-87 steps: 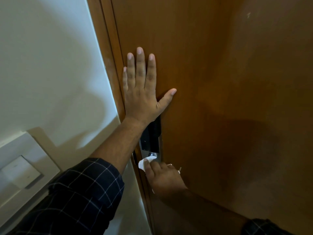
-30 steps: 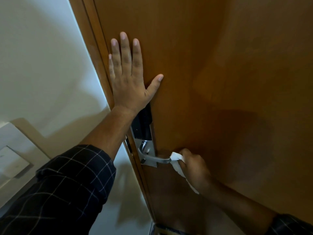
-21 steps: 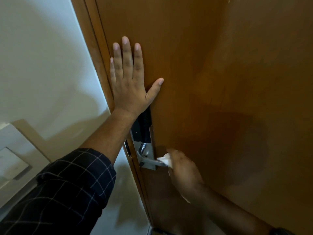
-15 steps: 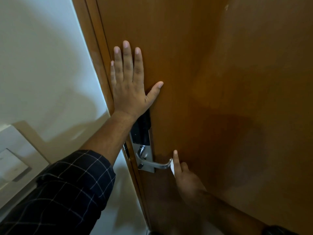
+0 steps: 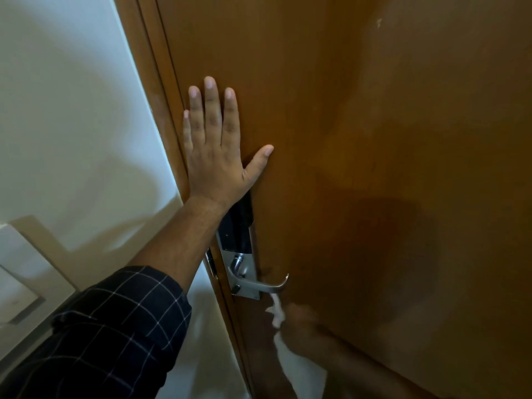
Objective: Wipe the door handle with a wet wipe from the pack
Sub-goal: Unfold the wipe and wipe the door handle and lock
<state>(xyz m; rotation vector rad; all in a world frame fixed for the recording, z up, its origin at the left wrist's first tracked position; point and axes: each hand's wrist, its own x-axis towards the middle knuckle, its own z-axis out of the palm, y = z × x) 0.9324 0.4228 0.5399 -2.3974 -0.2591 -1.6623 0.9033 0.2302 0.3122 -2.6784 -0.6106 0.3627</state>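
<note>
Below the door handle point(image 5: 269, 287), the blurred right hand point(image 5: 299, 316) clutches the wet wipe point(image 5: 277, 313), clear of the lever. The left hand point(image 5: 214, 156) lies flat, fingers extended, against the door point(image 5: 374, 125).

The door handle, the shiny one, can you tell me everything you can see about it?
The door handle is a slim lever that looks like brushed silver metal. It sticks out sideways from a silver plate near the door's edge and curls up a little at its free end. A black panel sits above it on the same lock. Nothing touches it now: the right hand, blurry, holds the white wet wipe just below it. The left hand presses flat on the wooden door higher up.
</note>
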